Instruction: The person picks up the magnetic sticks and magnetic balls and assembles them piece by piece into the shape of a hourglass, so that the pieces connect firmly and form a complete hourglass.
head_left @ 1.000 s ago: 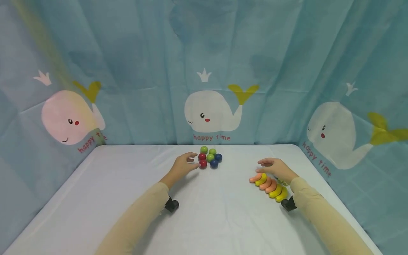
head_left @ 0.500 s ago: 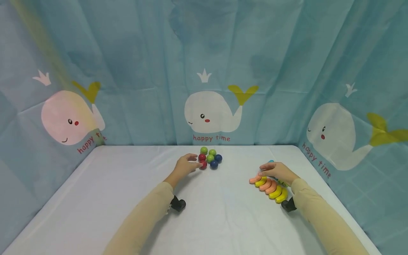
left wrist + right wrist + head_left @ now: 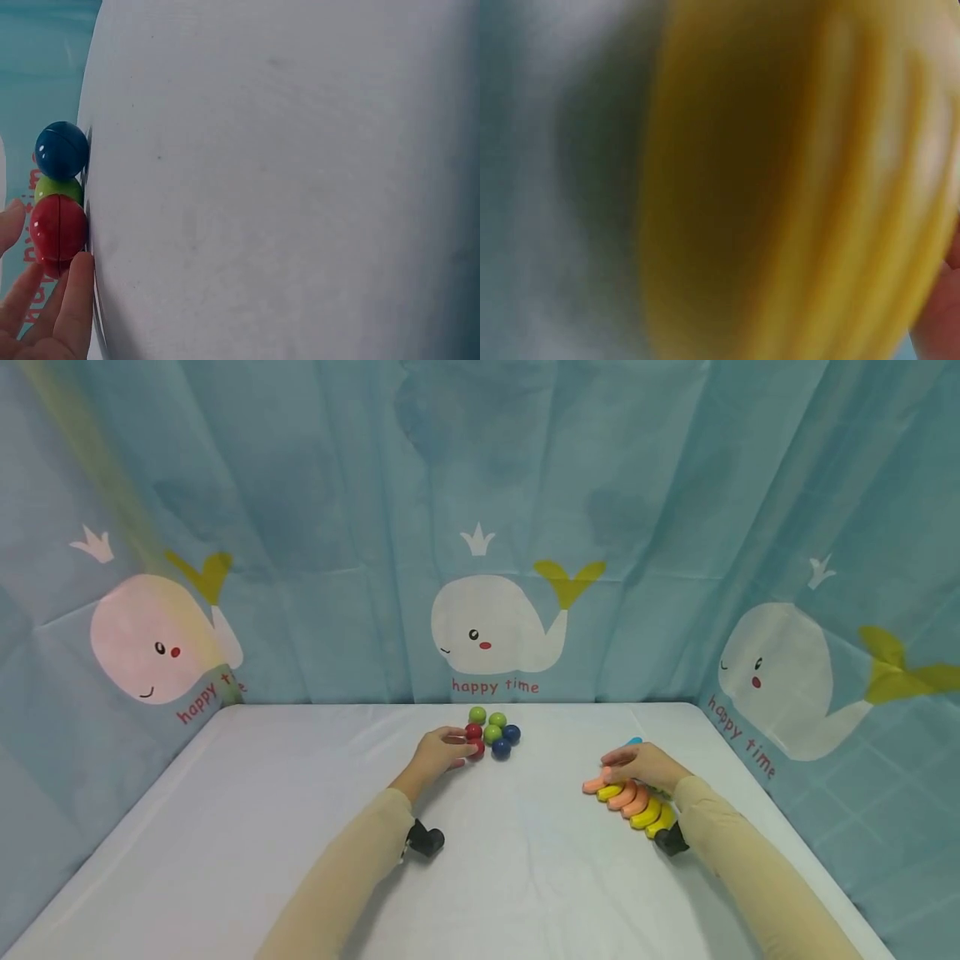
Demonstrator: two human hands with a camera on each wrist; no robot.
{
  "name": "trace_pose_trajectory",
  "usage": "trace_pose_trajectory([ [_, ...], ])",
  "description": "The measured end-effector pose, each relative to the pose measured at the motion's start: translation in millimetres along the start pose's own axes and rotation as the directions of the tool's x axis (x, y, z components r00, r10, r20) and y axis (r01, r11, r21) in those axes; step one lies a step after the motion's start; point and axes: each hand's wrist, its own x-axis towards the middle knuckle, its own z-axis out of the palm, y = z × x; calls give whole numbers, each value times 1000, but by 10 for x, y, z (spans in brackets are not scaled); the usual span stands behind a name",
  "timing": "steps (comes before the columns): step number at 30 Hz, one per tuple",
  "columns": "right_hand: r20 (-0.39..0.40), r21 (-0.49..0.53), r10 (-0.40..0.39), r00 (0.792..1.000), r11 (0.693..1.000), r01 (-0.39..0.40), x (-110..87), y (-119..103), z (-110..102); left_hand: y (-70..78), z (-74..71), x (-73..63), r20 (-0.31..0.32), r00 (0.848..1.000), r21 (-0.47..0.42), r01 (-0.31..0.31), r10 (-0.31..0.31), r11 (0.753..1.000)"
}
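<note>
In the head view my left hand reaches to the near red ball, its fingers extended close around it. The left wrist view shows the glossy red ball just beyond the fingertips, the thumb standing off to one side. On the right, my right hand pinches the upper end of an orange toy banana, the end one of a slanting row. Yellow toy bananas lie further along that row. A yellow banana fills the right wrist view, blurred.
Green balls, another red ball and blue balls cluster near the back edge of the white table. Behind the right hand shows the tip of a blue object. A whale-printed curtain surrounds the table.
My right hand has lowered onto the end orange banana and closed its fingers on it. The left hand has moved slightly right, nearer the red ball.
</note>
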Motion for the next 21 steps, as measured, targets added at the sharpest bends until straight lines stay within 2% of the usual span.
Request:
trace_pose_trajectory([
  [4, -10, -7, 17, 1000, 1000, -17, 20, -29, 18, 13, 9, 21, -2, 1000, -8, 2, -2, 1000],
  [10, -30, 4, 20, 999, 1000, -19, 46, -61, 42, 30, 36, 44, -20, 1000, 35, -15, 15, 999],
  [17, -11, 53, 44, 999, 998, -44, -15, -108, 113, 5, 67, 24, -27, 999, 98, 44, -42, 994],
  [21, -19, 37, 27, 999, 999, -26, -18, -182, 144, 28, 43, 8, -16, 1000, 108, 27, -25, 994],
])
